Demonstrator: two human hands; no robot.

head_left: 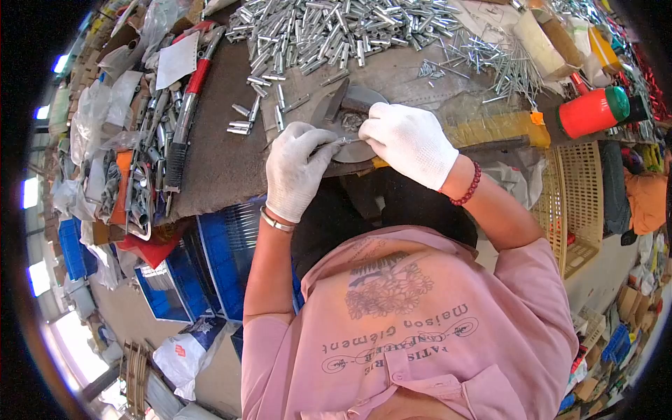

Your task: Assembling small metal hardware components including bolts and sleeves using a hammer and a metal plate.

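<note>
Desk (220, 133) carries tubes (329, 35), cut off at top. Left hand (299, 168) pinched on a part (344, 142), mostly hidden; right hand (414, 143) curled beside it, grip cannot be told.

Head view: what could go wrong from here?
1. The small metal piece between the gloved fingertips of the left hand could slip and, so near the table edge, drop off.
2. The loose metal tubes just beyond that hand might get knocked and roll.
</note>
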